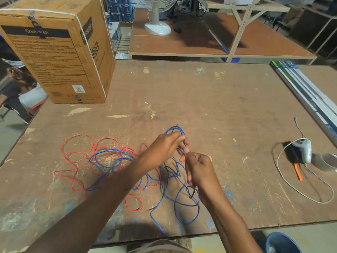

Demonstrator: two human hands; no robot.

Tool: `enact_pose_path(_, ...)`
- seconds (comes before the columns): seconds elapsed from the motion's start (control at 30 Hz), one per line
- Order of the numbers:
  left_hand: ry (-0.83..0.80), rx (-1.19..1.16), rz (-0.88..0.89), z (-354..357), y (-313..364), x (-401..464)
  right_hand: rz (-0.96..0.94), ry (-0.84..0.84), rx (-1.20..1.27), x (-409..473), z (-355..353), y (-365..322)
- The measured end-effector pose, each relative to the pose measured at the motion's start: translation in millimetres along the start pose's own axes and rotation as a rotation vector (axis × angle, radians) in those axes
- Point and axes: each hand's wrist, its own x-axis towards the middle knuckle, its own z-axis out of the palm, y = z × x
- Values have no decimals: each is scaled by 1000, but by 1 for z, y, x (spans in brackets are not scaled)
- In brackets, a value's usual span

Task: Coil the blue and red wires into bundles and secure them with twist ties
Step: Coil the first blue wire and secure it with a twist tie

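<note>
A long blue wire (186,203) lies in loose loops on the worn wooden table (209,106), partly tangled with a red wire (78,148) spread out to the left. My left hand (164,148) pinches a small coil of the blue wire, whose loops stick out above the fingers. My right hand (197,168) is closed around the same blue wire just below and to the right, fingertips touching the left hand's. A dark short strand hangs under my right hand; I cannot tell what it is.
A big cardboard box (60,52) stands at the table's back left. At the right lie a white controller (304,148), a white cord (291,183), an orange-handled tool (297,173) and a tape roll (326,161). Long boxed strips (306,95) run along the right edge. A blue bucket (280,243) sits below.
</note>
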Motion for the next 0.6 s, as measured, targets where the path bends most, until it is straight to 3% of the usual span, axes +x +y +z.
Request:
enact_pose_path(0.07, -16, 75, 15, 1, -3, -1, 25, -69, 189, -2, -3, -7)
enact_pose_path(0.13, -5, -21, -21, -1, -3, 0, 12, -189, 251, -2, -9, -9)
enact_pose_path(0.27, 123, -166, -39, -12, -4, 12, -31, -414, 61, -14, -16, 0)
enact_pose_path(0.37, 173, -127, -52, -16, -7, 21, -60, -548, -89, -21, -17, 17)
enact_pose_path(0.6, 71, 77, -122, -31, -23, 23, -387, -227, -263, -10, -52, 0)
